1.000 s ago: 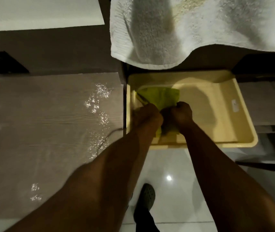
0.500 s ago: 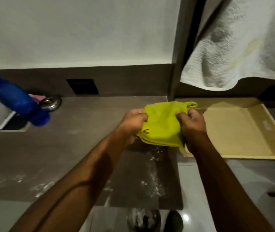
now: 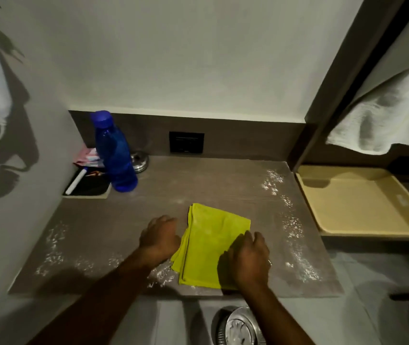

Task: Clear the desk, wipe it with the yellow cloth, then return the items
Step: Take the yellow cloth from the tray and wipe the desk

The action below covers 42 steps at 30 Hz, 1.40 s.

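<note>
The folded yellow cloth (image 3: 210,242) lies flat on the brown desk (image 3: 198,185), near its front edge. My right hand (image 3: 247,261) presses down on the cloth's near right part. My left hand (image 3: 159,239) has its fingers curled at the cloth's left edge, touching it. White powder patches (image 3: 291,225) are scattered along the desk's right side, front and left. A blue bottle (image 3: 115,153) stands at the back left. Beside it are a steel bowl (image 3: 140,160), a black tray with a white pen (image 3: 86,185) and a pink packet (image 3: 86,155).
A pale yellow tray (image 3: 362,202) sits lower, right of the desk. A white towel (image 3: 385,120) hangs above it. A steel container (image 3: 239,327) stands on the floor below the desk's front edge. A black socket plate (image 3: 186,141) is in the back panel.
Both hands lifted the yellow cloth out of the pale yellow tray, carried it left over the desk and laid it flat there. The view swung left and up.
</note>
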Each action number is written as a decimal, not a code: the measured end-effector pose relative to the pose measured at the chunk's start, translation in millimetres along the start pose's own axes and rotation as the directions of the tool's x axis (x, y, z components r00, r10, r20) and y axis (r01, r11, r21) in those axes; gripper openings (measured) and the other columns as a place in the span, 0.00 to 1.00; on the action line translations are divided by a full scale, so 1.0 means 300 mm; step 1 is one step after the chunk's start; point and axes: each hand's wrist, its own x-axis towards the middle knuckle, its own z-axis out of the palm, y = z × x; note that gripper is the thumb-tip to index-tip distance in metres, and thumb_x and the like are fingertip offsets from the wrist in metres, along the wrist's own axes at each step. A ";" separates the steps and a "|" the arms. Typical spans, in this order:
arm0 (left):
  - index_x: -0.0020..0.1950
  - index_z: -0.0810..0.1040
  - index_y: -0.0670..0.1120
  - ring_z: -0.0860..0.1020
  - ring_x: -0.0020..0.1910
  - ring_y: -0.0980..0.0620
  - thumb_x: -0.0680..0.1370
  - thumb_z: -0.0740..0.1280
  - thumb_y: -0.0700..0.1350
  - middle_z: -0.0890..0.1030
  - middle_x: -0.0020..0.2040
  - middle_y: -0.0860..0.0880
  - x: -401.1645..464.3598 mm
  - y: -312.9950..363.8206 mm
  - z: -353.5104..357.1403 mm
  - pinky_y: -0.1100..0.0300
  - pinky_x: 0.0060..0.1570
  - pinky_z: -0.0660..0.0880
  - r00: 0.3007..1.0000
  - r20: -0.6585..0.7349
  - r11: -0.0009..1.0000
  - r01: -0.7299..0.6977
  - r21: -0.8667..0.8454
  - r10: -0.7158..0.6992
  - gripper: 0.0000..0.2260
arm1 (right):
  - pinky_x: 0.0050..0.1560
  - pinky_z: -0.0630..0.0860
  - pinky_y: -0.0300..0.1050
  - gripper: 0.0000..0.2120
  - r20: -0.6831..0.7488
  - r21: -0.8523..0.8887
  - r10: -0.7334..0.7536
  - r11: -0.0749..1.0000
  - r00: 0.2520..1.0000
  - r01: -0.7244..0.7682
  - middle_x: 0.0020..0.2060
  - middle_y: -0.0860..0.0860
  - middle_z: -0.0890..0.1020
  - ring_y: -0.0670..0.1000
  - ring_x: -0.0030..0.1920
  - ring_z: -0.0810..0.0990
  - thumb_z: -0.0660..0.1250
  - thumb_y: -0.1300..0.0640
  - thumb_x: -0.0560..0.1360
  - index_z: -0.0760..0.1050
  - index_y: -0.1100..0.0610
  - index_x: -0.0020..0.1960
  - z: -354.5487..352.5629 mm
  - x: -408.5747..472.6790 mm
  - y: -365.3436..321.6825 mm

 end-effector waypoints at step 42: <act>0.78 0.54 0.51 0.50 0.78 0.42 0.81 0.47 0.59 0.53 0.80 0.45 0.262 -0.123 0.179 0.43 0.75 0.48 0.962 -0.198 0.969 -0.148 0.200 0.188 0.27 | 0.71 0.35 0.67 0.38 0.008 -0.243 -0.186 0.953 0.983 0.182 0.79 0.55 0.47 0.61 0.78 0.40 0.40 0.29 0.75 0.49 0.49 0.79 0.298 0.049 0.033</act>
